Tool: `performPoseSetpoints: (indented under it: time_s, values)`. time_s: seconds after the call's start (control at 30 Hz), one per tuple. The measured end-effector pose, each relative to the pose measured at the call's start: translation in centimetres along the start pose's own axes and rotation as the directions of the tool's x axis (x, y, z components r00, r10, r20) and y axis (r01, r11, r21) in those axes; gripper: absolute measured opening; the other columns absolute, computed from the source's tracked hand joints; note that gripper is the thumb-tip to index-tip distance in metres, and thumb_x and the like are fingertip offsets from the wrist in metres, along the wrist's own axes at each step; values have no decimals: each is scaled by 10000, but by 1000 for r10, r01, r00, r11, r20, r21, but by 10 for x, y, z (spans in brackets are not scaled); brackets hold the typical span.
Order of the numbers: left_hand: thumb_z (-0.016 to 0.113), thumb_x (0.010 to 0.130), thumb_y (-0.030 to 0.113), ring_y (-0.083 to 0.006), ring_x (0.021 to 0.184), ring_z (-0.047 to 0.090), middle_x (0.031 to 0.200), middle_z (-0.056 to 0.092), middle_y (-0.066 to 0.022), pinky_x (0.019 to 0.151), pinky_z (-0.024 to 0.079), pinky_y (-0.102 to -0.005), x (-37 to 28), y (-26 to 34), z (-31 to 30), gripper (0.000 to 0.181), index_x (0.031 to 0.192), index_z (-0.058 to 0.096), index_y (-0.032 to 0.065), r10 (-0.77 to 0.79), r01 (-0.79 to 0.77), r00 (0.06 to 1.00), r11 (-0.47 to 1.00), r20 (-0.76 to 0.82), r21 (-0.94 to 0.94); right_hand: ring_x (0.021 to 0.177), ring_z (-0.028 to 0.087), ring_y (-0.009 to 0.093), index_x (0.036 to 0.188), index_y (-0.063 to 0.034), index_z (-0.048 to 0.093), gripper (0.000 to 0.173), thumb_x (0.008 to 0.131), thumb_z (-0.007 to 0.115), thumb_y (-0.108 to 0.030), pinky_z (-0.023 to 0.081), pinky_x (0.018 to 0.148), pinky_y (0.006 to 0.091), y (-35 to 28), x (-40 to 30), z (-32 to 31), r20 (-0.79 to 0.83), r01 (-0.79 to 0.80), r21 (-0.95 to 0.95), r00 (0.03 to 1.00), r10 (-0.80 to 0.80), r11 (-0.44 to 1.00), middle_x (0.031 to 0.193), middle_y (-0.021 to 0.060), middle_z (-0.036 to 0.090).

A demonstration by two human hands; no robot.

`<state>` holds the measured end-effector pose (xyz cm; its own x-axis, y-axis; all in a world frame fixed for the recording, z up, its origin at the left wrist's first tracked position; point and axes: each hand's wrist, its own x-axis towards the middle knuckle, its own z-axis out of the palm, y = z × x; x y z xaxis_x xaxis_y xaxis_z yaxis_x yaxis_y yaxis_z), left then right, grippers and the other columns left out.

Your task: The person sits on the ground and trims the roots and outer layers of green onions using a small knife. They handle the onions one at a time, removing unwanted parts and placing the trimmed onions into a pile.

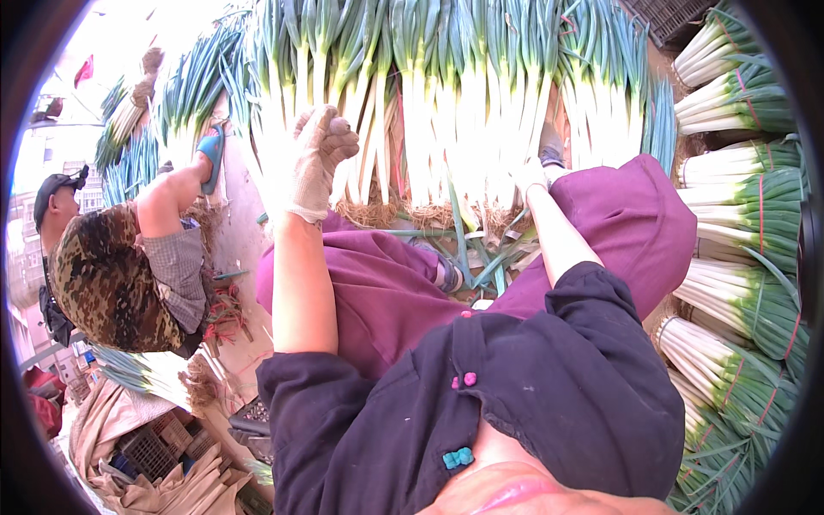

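My left hand (322, 154), in a pale knitted glove with soiled fingertips, is curled into a fist above the white stalks. I see nothing sticking out of it. Long green onions (418, 122) lie side by side in front of me, leaves pointing away and roots (370, 214) towards me. My right hand (524, 175) reaches to the white stalks on the right, beside my right foot. Glare washes out its fingers, so whether it grips a stalk cannot be told. Loose leaves and trimmings (483, 257) lie between my legs.
Tied onion bundles (727, 212) are stacked along the right. A dark plastic crate (669, 19) stands at the far right. On the left a person (122, 270) in a camouflage top sits near more onions (193, 90). Red ties (225, 315), cloth and crates (151, 450) lie lower left.
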<state>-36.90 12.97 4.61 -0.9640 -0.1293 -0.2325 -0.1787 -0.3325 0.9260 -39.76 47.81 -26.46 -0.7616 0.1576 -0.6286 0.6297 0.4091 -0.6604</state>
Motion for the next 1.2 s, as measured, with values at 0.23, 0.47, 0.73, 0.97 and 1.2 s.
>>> performPoseSetpoints:
  time_s: [0.23, 0.47, 0.73, 0.97, 1.2]
  values:
    - [609, 889, 231, -180, 707, 624, 840, 608, -83, 655, 536, -293, 3, -10, 39, 276, 1071, 516, 47, -31, 25, 999, 987, 33, 159, 638, 597, 157, 1079, 8, 558, 266, 820, 602, -31, 490, 553, 269, -90, -75, 8, -209, 349, 611, 937, -280, 710, 844, 79, 620]
    - [585, 891, 318, -199, 924, 604, 1045, 594, -140, 814, 501, -325, 25, -62, 101, 461, 1198, 459, -1, -183, 36, 939, 893, 290, 448, 613, 535, 97, 1130, 0, 520, 308, 838, 609, -45, 443, 525, 228, -149, -228, 3, -198, 503, 562, 852, -484, 656, 839, 41, 582]
    - [553, 890, 230, -117, 456, 459, 608, 466, -18, 410, 404, -287, 27, -78, 143, 222, 747, 469, 83, -194, 237, 949, 959, 251, -157, 593, 479, 77, 1043, -10, 518, 294, 836, 636, -181, 422, 557, 237, -114, -285, -2, 233, 176, 559, 905, -357, 811, 739, 1, 538]
    - [545, 907, 218, -104, 439, 407, 601, 437, -6, 392, 348, -268, 28, -61, 146, 239, 729, 441, 97, -96, 114, 986, 984, 133, -137, 610, 581, 279, 1018, 5, 527, 351, 811, 646, -252, 471, 601, 357, -74, -292, -12, 217, 477, 81, 849, -482, 875, 724, 130, 584]
    - [576, 877, 158, -108, 505, 488, 684, 501, -36, 474, 441, -254, -10, -50, 153, 251, 1026, 441, 10, 226, -240, 959, 968, 170, 70, 737, 626, 340, 1139, -9, 519, 447, 775, 679, -215, 495, 686, 385, -89, -292, -10, -86, 712, -45, 696, -713, 700, 817, 181, 619]
